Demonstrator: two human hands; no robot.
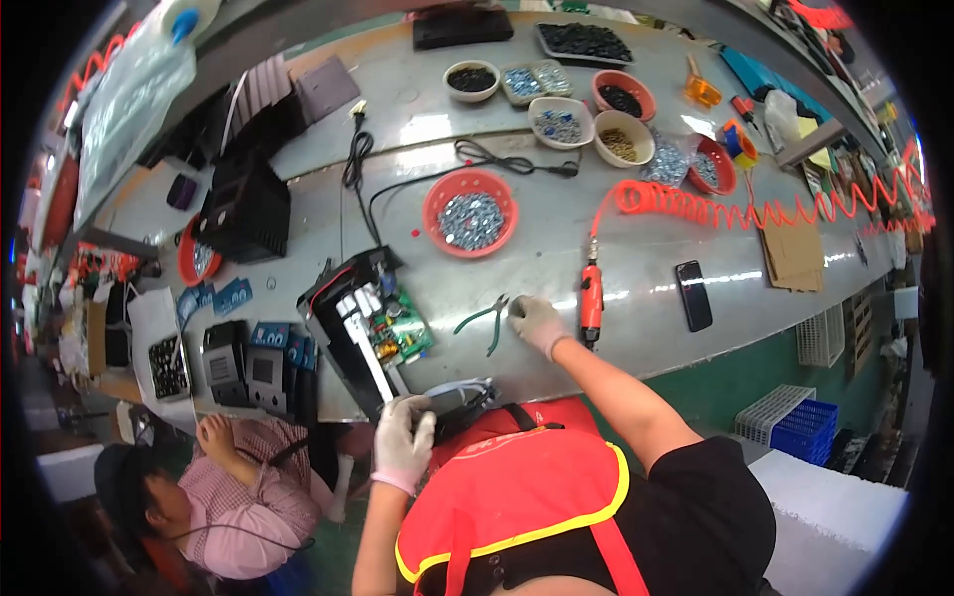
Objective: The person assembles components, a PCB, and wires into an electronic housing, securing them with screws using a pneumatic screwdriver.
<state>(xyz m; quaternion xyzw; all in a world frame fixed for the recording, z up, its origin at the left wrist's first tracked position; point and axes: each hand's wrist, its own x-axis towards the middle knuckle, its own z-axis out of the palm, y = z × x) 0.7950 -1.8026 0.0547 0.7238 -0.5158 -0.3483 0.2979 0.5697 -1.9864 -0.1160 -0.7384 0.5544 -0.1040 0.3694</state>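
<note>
1. My gloved left hand (pixel 404 437) is at the open black housing (pixel 343 343), by the near edge of the tabletop (pixel 556 238).
2. My gloved right hand (pixel 538 326) is just beside the green-handled pliers (pixel 497 323).
3. A red screwdriver (pixel 591 303) lies to its right, near that edge.

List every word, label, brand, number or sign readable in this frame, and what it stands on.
Printed wording is not copied here; marks by place:
Blue cards left of the open black casing: white printing, not transcribed.
Red apron: faint pale marking, too small to read.
Green circuit board: any print too small to read.
</note>
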